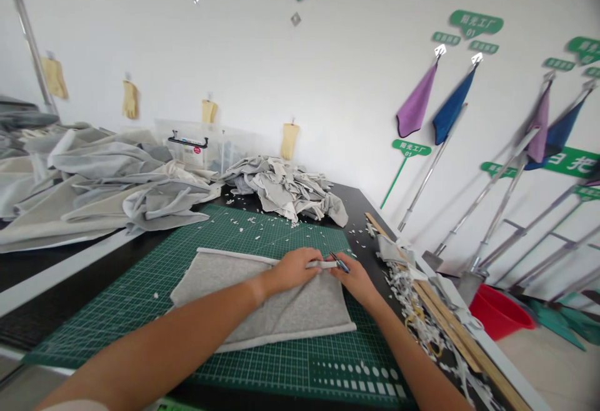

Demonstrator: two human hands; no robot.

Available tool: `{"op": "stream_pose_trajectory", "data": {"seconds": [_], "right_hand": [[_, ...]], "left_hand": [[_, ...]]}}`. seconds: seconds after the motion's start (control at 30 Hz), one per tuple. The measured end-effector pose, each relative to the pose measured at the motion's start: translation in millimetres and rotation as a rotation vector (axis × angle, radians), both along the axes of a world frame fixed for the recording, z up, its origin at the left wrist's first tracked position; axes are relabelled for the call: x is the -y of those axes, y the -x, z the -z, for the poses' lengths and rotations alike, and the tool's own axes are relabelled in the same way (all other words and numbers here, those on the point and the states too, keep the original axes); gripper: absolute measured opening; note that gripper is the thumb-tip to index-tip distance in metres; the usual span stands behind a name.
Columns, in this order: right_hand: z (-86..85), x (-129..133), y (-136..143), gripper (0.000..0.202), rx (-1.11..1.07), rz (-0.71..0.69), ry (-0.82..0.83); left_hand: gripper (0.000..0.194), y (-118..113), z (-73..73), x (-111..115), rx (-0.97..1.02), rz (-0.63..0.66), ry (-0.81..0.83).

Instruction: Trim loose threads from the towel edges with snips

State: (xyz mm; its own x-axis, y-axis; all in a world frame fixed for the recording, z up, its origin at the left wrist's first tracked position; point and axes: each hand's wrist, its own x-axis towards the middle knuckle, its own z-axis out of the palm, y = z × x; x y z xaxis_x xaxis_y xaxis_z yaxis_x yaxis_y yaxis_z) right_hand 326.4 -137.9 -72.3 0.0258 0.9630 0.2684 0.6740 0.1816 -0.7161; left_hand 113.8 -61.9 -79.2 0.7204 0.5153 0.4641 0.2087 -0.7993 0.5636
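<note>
A grey piece of cloth (285, 311) with pale rolled edges lies on the green gridded cutting mat (262, 367). At its far edge, toward the right corner, my left hand (297, 267) is closed on the raised pale edge. Just to the right, my right hand (354, 277) pinches the same edge at the corner. A small dark pen-like tool (339, 262) is held in my right hand, pointing up and left. The fingertips of both hands are close together, and part of the cloth edge between them shows.
Large grey fabrics (103, 180) are heaped at the left. A scrap pile (285, 189) lies behind the mat, beside a clear plastic box (192, 152). Wooden strips (450, 323) and shredded offcuts line the right table edge. A red bucket (499, 311) stands on the floor.
</note>
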Motion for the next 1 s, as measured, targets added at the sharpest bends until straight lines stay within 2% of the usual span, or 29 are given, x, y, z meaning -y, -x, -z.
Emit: {"op": "stream_pose_trajectory", "data": {"seconds": [0.2,0.3,0.4,0.53,0.7,0.87,1.0], "right_hand": [[-0.1,2,7,0.028,-0.037,0.086,-0.084],[6.1,0,6,0.032,-0.083,0.103,-0.069],[10.6,-2,6,0.034,-0.117,0.101,-0.031],[8.5,-1,9,0.025,-0.106,0.109,-0.102],[3.0,2,12,0.031,-0.116,0.165,-0.162],[2.7,4,15,0.034,-0.138,0.189,-0.169],[6.6,1,15,0.031,-0.145,0.193,-0.182]], "left_hand": [[0.029,-4,5.0,-9,-0.031,-0.028,0.065],[0.026,-3,5.4,-8,0.005,-0.059,0.115],[0.031,-3,4.6,-8,0.087,-0.078,0.157],[0.025,-4,3.8,-10,0.124,-0.007,0.145],[0.040,-6,7.0,-17,0.030,-0.012,0.154],[0.049,-6,10.7,-24,-0.034,0.054,0.179],[0.041,-7,9.4,-21,0.031,0.079,0.189]]}}
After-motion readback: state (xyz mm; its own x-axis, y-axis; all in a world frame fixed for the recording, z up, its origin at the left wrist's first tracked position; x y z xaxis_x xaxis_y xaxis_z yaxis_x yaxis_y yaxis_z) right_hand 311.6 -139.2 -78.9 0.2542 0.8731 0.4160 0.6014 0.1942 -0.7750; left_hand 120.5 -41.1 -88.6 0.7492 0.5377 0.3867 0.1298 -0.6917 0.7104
